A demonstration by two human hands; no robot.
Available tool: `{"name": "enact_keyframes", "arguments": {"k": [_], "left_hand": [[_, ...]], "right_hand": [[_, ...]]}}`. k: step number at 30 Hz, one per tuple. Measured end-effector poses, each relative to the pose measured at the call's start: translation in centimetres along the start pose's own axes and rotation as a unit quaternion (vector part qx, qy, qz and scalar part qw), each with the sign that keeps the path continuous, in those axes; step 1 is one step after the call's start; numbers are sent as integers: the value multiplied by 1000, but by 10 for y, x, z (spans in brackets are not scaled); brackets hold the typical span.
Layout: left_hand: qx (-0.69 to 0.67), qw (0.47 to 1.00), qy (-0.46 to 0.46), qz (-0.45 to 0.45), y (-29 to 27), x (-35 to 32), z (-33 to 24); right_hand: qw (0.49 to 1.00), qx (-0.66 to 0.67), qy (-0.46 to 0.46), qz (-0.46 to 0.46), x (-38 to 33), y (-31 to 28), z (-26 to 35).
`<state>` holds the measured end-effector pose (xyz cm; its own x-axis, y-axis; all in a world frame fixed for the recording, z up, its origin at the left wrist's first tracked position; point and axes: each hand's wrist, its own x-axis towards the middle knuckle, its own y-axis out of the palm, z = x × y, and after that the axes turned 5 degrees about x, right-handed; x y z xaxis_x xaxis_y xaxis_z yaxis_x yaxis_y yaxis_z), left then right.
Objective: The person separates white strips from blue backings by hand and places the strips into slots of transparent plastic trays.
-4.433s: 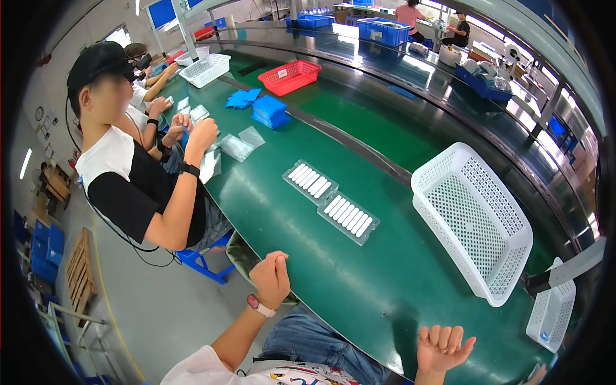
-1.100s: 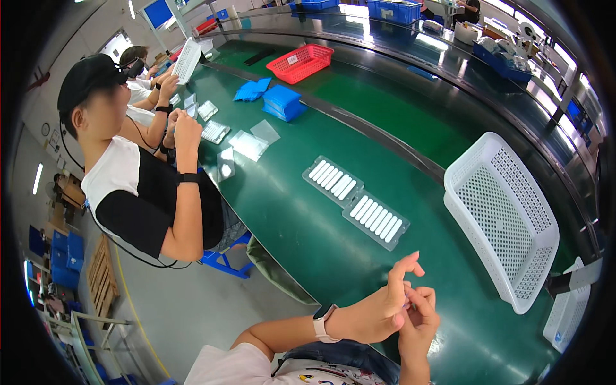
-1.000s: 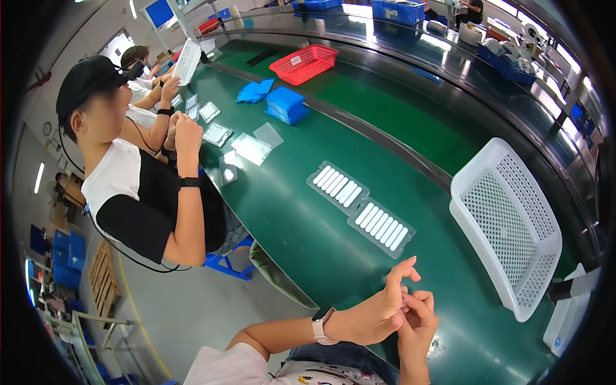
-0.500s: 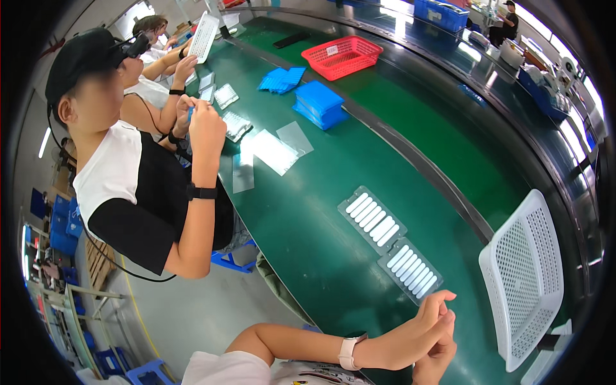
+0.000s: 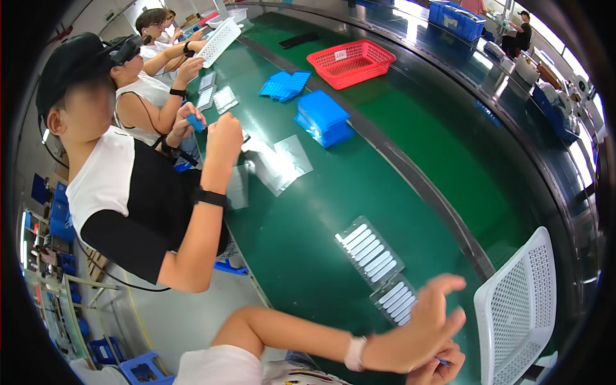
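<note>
My left hand [image 5: 417, 330], with a pale watch band at its wrist, is held over the near part of the green table [image 5: 359, 186]. Its fingers are spread and blurred, and nothing shows in them. Just below it, my right hand [image 5: 443, 369] is closed, with a small bit of something blue between its fingertips; its kind cannot be made out. Partly behind my left hand lies a clear tray [image 5: 395, 299] of white strips. A second such tray [image 5: 369, 251] adjoins it on the far side.
A white perforated basket [image 5: 516, 314] stands tilted at the right. Farther off are a stack of blue sheets [image 5: 324, 119], a fanned blue pile [image 5: 284, 85], a red basket [image 5: 351, 64] and clear film [image 5: 279, 168]. A co-worker [image 5: 167, 212] works at the left, with others beyond.
My left hand has come away from my right hand and its fingers have spread. A blue bit now shows in my right hand. The view has shifted slightly; the co-worker's hands have moved apart.
</note>
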<state>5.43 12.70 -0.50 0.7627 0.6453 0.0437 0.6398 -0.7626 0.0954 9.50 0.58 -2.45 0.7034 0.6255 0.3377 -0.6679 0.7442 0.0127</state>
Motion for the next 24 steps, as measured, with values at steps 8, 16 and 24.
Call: {"name": "enact_keyframes", "arguments": {"k": [8,16,24], "left_hand": [[671,524,133,-508,-391,234,-60],[541,383,-431,-612,-584,221,-19],[557,421,-466,-544,-653,207,29]], "right_hand": [[984,109,139,-18,-1,-23,-36],[989,17,147,31,7,-21,-39],[988,-46,132,66,10,-21,-40]]}}
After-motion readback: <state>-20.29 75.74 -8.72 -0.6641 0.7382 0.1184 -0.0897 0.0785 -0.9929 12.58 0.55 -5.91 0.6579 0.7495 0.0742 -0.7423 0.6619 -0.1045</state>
